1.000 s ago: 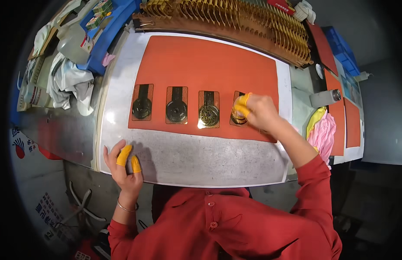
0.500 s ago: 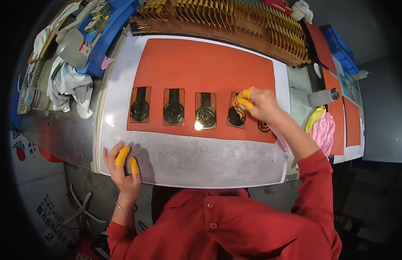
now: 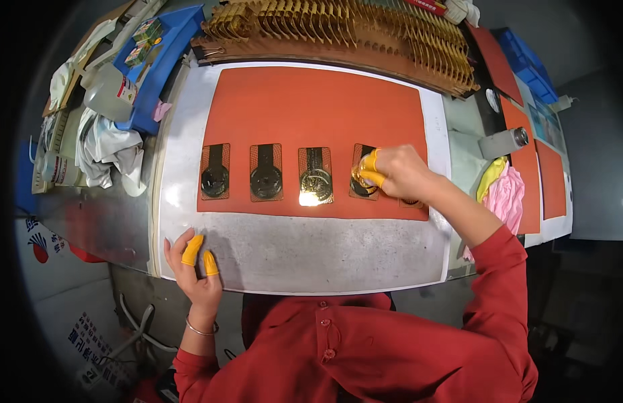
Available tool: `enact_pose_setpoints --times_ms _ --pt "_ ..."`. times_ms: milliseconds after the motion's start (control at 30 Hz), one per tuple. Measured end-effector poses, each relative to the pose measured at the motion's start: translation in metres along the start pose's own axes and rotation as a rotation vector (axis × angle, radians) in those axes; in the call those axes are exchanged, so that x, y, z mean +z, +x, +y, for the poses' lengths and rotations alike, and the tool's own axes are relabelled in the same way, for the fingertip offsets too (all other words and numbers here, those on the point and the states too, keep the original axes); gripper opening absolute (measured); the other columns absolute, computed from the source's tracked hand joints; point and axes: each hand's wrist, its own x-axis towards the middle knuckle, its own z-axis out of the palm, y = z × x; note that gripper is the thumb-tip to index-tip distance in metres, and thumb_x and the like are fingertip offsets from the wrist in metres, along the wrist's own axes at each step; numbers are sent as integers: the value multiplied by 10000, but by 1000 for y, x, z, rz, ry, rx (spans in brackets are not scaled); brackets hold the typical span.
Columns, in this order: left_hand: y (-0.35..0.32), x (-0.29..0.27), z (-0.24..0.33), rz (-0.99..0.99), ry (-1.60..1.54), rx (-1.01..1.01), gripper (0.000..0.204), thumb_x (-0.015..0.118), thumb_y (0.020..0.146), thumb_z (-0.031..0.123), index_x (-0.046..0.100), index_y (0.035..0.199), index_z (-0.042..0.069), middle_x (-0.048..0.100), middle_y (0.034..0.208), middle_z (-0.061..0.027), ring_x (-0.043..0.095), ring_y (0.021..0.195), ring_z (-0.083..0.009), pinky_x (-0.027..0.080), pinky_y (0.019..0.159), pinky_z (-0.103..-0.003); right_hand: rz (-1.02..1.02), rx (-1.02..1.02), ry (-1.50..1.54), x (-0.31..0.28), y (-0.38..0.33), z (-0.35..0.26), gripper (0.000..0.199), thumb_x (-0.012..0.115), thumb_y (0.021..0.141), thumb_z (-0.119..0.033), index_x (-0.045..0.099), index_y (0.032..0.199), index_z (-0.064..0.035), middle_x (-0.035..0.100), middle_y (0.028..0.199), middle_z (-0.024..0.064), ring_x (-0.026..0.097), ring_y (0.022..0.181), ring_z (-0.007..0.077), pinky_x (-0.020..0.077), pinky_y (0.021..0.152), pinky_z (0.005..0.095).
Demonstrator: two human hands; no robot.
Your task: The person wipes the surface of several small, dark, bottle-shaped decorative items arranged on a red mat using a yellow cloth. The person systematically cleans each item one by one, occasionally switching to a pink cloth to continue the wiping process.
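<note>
Several thin dark cards with gold-patterned edges lie in a row on an orange-red mat (image 3: 311, 101). The far left card (image 3: 215, 151) and its neighbour (image 3: 266, 156) each bear a black strip and round black area. Bright gold glare shows on the third card (image 3: 315, 195). Yellow finger cots cover the thumb and a finger of my right hand (image 3: 399, 171), which pinches a thin shiny gold piece (image 3: 358, 173) over the fourth card (image 3: 362, 191). Another card is mostly hidden under that hand. My left hand (image 3: 196, 265), also with yellow finger cots, rests open and bare of objects near the front-left table edge.
A brown rack of gold-coloured pieces (image 3: 338, 57) spans the back. On the left are a blue tray (image 3: 164, 80), a clear jug (image 3: 110, 94) and white cloths (image 3: 107, 148). To the right stand a grey bottle (image 3: 503, 142) and a pink cloth (image 3: 505, 195).
My right hand stays at the fourth card, and the gold piece now sits lower over its round area. My left hand is nearly still. The whole view has shifted slightly.
</note>
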Motion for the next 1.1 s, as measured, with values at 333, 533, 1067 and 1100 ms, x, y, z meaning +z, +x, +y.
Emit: enact_pose_setpoints --times_ms 333,533,1067,1100 --pt "-1 0 0 -1 8 7 272 579 779 11 576 1050 -11 577 1120 -172 540 1053 -325 220 1061 -523 72 66 -50 -3 6 13 71 670 743 -145 665 806 -112 641 733 76 614 673 272 491 571 354" --pt "-2 -1 -1 -12 19 5 273 579 778 12 579 1050 -8 575 1133 -166 536 1064 -322 218 1062 -525 66 -66 78 15 -25 -25 80 656 711 -142 624 745 -77 590 669 79 595 635 278 476 536 395" --pt "-3 -1 -3 -18 5 5 267 586 778 10 584 1045 -8 573 1136 -169 533 1066 -322 208 1068 -521 17 -41 10 6 -18 -23 85 682 739 -142 642 797 -94 626 731 59 603 654 261 481 546 384" --pt "-1 -1 -3 -13 6 10 265 586 779 11 584 1043 -9 574 1135 -170 534 1065 -322 209 1067 -521 11 -132 55 12 -20 -26 72 678 740 -128 641 794 -97 626 744 55 602 652 253 478 532 373"
